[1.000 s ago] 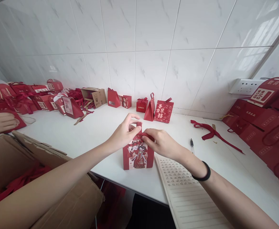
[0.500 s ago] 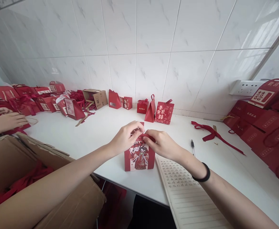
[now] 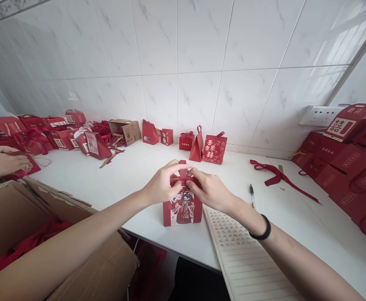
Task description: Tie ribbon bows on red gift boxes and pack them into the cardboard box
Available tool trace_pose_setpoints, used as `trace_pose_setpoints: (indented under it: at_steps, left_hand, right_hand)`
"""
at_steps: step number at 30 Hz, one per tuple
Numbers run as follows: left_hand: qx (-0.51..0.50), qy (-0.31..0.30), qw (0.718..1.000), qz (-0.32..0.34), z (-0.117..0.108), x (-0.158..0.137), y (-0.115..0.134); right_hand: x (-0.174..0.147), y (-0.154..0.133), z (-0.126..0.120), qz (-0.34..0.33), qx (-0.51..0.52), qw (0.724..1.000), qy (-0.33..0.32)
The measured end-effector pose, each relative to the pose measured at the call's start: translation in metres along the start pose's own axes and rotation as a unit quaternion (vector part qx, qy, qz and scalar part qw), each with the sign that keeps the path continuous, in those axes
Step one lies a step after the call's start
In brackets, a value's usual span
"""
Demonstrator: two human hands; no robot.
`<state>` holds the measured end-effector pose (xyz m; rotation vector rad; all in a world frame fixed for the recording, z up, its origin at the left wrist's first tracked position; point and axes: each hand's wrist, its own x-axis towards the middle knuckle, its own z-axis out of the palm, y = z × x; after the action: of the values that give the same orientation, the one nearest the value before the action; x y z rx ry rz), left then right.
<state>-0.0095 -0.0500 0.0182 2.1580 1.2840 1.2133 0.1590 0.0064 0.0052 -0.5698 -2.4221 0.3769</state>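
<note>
Where the two hands meet: a flat red fabric ribbon (image 3: 174,181) crosses the narrow top of an upright red paper gift box (image 3: 183,210), which stands near the front edge of the white tabletop (image 3: 133,173).
Ribbon work: the step in hand looks like shaping or tightening a knot; which, I cannot tell.
Right hand (image 3: 212,190): thumb and index finger pinch the ribbon just right of a short red strip (image 3: 183,172) standing upright.
Left hand (image 3: 158,184): index finger reaches across the strip, thumb lies at the ribbon; hidden fingers leave its grip uncertain.
Next move: probably calls for an even pull, the box kept from tipping.
Box front: robed figures on a pale panel, plain red margins, top partly covered by fingers.
</note>
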Motion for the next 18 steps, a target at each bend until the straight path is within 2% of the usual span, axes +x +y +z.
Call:
trace_pose_setpoints:
  at_steps: [10, 18]
  left_hand:
    - [0.021, 0.000, 1.000, 0.013, -0.0002, 0.0001, -0.0034]
    - [0.044, -0.017, 0.999, 0.019, -0.0009, 0.0001, -0.0024]
  right_hand:
    - [-0.0027, -0.0018, 0.0031, 0.004, -0.061, 0.998, -0.005]
    - [-0.0021, 0.0017, 0.0046, -0.010, -0.055, 0.998, 0.004]
